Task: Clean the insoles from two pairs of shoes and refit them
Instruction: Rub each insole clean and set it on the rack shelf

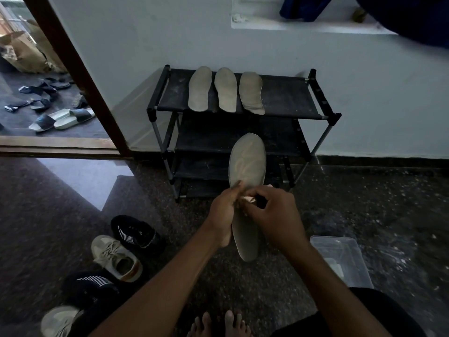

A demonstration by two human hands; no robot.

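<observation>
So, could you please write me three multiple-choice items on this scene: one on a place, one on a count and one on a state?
1. Where do the loose insoles lie?
A. Top shelf of the shoe rack
B. Bottom shelf
C. The floor

2. How many shoes lie on the floor by the person's left arm?
A. Two
B. Four
C. Six

3. What is the left hand doing?
A. Hanging idle
B. Lifting a shoe
C. Gripping the held insole

Answers: 1 A, three lie side by side on the rack's top shelf; 2 B, two black striped ones and two beige ones; 3 C, its fingers curl round the held insole while the right hand presses a pale wad on it.
</observation>
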